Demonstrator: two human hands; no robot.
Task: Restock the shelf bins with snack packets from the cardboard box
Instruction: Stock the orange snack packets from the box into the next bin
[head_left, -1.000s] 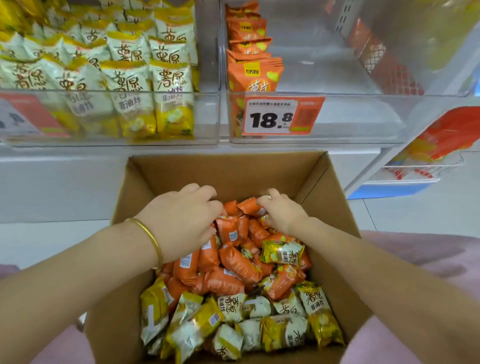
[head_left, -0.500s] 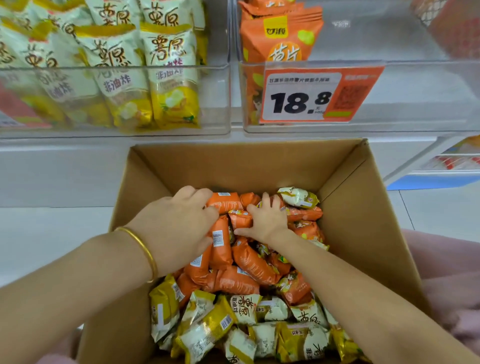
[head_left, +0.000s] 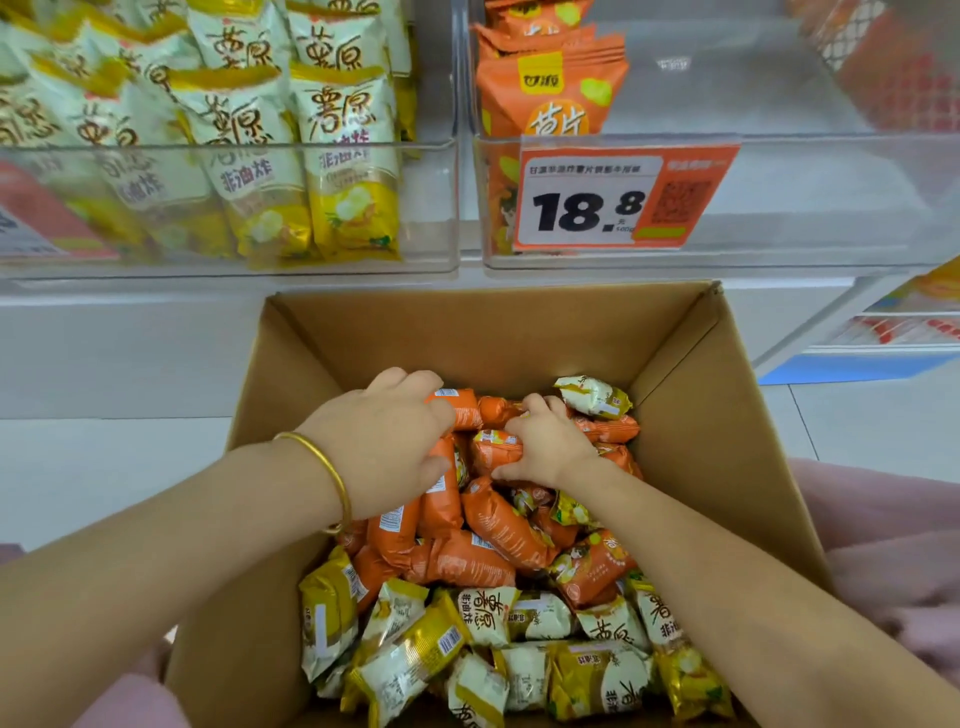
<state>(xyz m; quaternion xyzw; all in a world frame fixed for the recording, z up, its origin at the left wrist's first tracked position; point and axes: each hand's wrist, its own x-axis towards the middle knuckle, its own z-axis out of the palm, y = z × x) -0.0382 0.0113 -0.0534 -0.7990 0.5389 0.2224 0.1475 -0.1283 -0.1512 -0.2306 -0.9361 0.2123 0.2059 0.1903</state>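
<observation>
An open cardboard box (head_left: 691, 415) stands below the shelf, holding several orange snack packets (head_left: 498, 519) at its far middle and yellow-white packets (head_left: 488, 618) near me. My left hand (head_left: 384, 441), with a gold bangle at the wrist, curls its fingers over orange packets at the pile's far left. My right hand (head_left: 545, 441) presses down on orange packets beside it, fingers bent around them. Above, the left clear bin (head_left: 431, 208) is packed with yellow-white packets (head_left: 343, 156). The right clear bin (head_left: 831, 208) holds a short row of orange packets (head_left: 545, 93) at its left side.
An orange price tag (head_left: 618, 197) reading 18.8 hangs on the right bin's front. A white shelf ledge (head_left: 130, 343) runs behind the box. Lower right shows another shelf with red packs (head_left: 904, 327). Pink fabric (head_left: 893, 545) lies to the box's right.
The view has dipped and moved closer to the box. Both hands pushed farther into the orange packets and closed around them near the box's far side.
</observation>
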